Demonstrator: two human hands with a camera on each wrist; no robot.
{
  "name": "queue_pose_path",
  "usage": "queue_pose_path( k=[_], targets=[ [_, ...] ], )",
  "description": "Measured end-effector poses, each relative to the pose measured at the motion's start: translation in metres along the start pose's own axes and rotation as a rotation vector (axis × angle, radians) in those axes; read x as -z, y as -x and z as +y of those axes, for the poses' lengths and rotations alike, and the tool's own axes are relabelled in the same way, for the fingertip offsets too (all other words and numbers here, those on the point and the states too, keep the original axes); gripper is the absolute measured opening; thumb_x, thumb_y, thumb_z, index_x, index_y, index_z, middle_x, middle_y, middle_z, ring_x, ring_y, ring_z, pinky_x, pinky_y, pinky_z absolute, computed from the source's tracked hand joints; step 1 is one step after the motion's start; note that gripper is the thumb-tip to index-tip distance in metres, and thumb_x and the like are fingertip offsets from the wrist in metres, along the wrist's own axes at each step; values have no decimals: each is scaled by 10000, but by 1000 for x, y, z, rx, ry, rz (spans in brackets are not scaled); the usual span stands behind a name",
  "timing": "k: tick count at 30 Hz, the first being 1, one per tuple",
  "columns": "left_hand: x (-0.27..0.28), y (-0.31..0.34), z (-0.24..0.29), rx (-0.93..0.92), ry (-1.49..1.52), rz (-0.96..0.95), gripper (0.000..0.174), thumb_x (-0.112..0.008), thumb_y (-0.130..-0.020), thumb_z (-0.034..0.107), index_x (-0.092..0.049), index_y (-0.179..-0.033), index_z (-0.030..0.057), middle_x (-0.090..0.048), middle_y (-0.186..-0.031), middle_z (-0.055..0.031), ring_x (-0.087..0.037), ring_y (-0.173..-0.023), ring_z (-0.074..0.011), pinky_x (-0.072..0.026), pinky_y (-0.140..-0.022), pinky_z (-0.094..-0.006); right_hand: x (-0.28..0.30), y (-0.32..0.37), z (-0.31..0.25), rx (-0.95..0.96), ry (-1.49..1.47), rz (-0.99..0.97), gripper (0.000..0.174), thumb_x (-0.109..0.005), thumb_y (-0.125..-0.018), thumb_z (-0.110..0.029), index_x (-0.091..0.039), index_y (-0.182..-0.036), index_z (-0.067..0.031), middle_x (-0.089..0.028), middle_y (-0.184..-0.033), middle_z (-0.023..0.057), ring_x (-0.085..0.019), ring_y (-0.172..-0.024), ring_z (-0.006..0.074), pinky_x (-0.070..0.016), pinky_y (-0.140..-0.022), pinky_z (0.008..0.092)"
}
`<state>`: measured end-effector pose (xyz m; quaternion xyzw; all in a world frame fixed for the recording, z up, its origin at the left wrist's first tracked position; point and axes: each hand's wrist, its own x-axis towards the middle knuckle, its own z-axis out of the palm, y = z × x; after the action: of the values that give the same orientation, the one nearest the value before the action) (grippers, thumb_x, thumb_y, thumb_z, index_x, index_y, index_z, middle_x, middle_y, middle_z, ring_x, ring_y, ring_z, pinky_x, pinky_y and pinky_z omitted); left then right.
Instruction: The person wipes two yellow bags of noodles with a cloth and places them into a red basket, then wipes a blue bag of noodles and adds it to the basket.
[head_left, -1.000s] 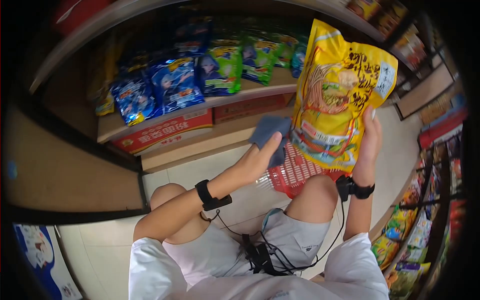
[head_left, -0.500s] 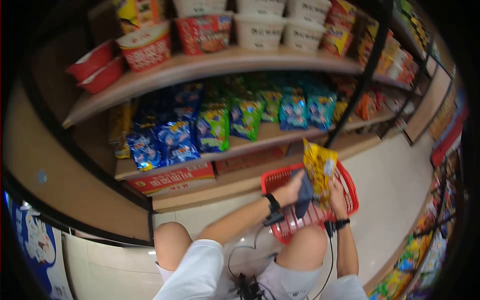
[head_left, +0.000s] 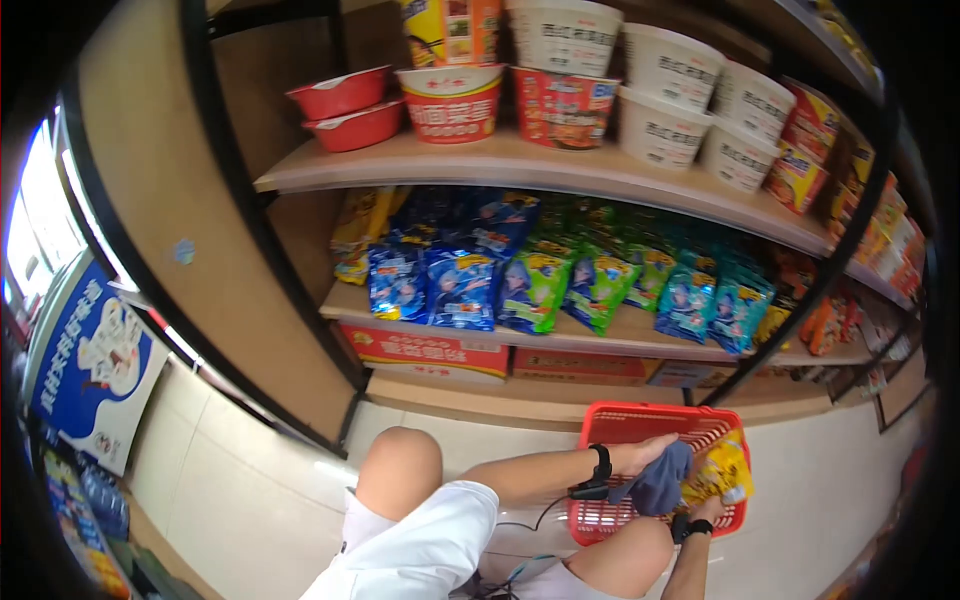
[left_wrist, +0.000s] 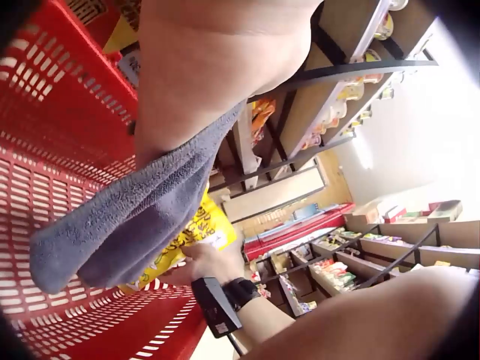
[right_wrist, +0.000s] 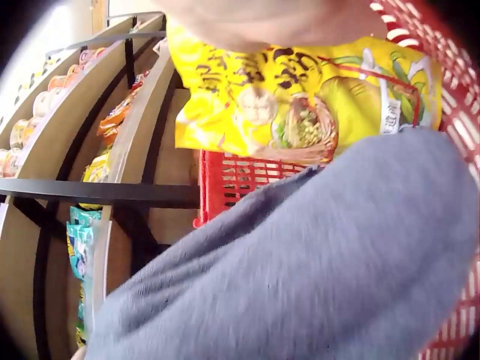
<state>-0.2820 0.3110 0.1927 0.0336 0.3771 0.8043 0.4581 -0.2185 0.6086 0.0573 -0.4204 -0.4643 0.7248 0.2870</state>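
Observation:
A red plastic basket point(head_left: 612, 420) stands on the floor in front of my knees. My left hand point(head_left: 652, 453) reaches over it and grips a grey cloth point(head_left: 660, 487), which hangs down into the basket point(left_wrist: 52, 142). My right hand point(head_left: 707, 511) holds a yellow noodle bag point(head_left: 722, 472) low inside the basket at its right side. In the left wrist view the cloth point(left_wrist: 127, 225) drapes in front of the yellow bag point(left_wrist: 196, 229), with the right hand point(left_wrist: 202, 264) gripping the bag's lower edge. The right wrist view shows the bag point(right_wrist: 300, 97) above the cloth point(right_wrist: 315, 270).
Shelves point(head_left: 520, 160) rise ahead: bowl noodles point(head_left: 560, 100) on top, blue and green snack bags point(head_left: 530, 285) below, and red cartons point(head_left: 425, 350) under them. A black upright point(head_left: 800, 300) stands right of the basket. Pale tiled floor point(head_left: 250, 490) lies to the left.
The yellow bag went from held up high in my right hand down into the red basket. My left hand with the cloth followed it down. The head view lifted toward the upper shelves.

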Motion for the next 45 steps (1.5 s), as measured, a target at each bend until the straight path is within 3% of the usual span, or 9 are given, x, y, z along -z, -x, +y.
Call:
queue_pose_path(
  k=[2,5,7,10,14,23,32,39,45],
  targets=[
    [4,43,28,77,122,-151,645,-357,-1070,502,-456,-1450,-10,-619,-1355,-143,-649,-1147,-274,-510,-1007,-401,13,-56,19,25,-27,-46,420,-657,-861,-185,-597,-1203,52,-671,-1110,155,-674,-982,330,-578,-835,447],
    [12,99,58,-29,140,-42,616,-388,-1058,532,-583,-1292,-3,-692,-1176,-130,-692,-990,-230,-568,-882,-362,-27,23,-30,450,355,79,395,-603,-934,-159,-563,-1271,44,-676,-1113,197,-683,-948,333,-564,-855,426],
    [16,136,81,-40,165,-29,583,-404,-1053,543,-635,-1174,22,-709,-1067,-98,-691,-914,-195,-582,-806,-350,-68,59,-52,319,209,-354,375,-589,-970,-189,-568,-1286,13,-691,-1109,168,-683,-958,279,-546,-877,380],
    [13,194,124,-132,85,11,571,-435,-1046,554,-606,-1281,62,-672,-1230,-60,-655,-1070,-158,-527,-954,-336,-152,226,-146,29,331,-895,345,-568,-1018,-240,-576,-1300,-41,-694,-1139,103,-668,-991,176,-508,-912,308],
    [-4,271,164,-447,164,126,542,-442,-1049,527,-612,-1252,54,-688,-1184,-79,-660,-1054,-170,-516,-959,-340,-238,337,-174,53,476,-1410,342,-550,-1035,-246,-569,-1321,-60,-666,-1151,38,-645,-1025,120,-507,-883,281],
    [17,426,237,-968,195,428,687,-346,-1032,626,-558,-1244,8,-677,-1083,-159,-690,-972,-231,-576,-851,-355,-365,528,-166,-137,387,-1794,334,-558,-1026,-231,-578,-1300,-40,-655,-1169,84,-671,-1002,184,-539,-885,323],
    [108,503,257,-1415,296,1011,522,-453,-1041,440,-623,-1235,-14,-672,-1198,-82,-629,-1087,-186,-470,-971,-314,-490,665,-107,-19,452,-1839,427,-580,-1010,-244,-496,-1362,-17,-611,-1280,150,-690,-1052,277,-567,-893,365],
    [179,501,261,-1473,367,1101,599,-469,-1037,441,-528,-1372,-52,-575,-1373,-98,-530,-1254,-195,-388,-1074,-317,-575,696,-61,176,471,-1657,400,-560,-956,-171,-500,-1313,-1,-603,-1239,153,-690,-1016,283,-586,-880,379],
    [207,492,258,-1441,398,1042,616,-489,-1030,458,-506,-1407,-28,-532,-1422,-75,-476,-1290,-177,-340,-1099,-295,-609,679,-33,78,401,-1672,372,-590,-954,-187,-514,-1269,-5,-559,-1240,164,-633,-1081,284,-614,-818,389]
  ],
)
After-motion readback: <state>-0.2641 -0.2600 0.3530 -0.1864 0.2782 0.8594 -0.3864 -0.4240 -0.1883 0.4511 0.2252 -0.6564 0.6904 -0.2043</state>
